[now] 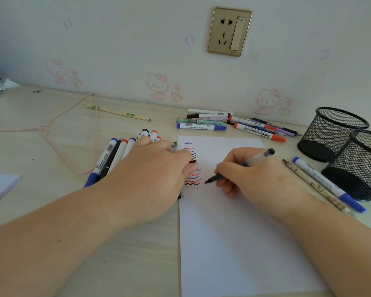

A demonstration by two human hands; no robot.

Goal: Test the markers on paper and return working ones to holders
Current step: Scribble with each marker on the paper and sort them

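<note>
A white sheet of paper [234,232] lies on the desk with blue, red and black squiggles [192,168] near its left edge. My right hand [255,172] grips a thin black pen [253,158], its tip touching the paper just right of the squiggles. My left hand [156,172] rests at the paper's left edge, fingers curled over a small dark object that looks like a pen cap [192,161]. A bunch of markers [116,153] lies under and behind my left hand. Two empty black mesh holders [338,133] [360,166] stand at the right.
More markers and pens [229,124] lie in a pile behind the paper. A blue-capped marker [328,183] and a patterned pen [315,187] lie beside the holders. A pink cord [73,129] and a wrapped chopstick [116,112] lie at the left, a notepad corner [0,185] at far left.
</note>
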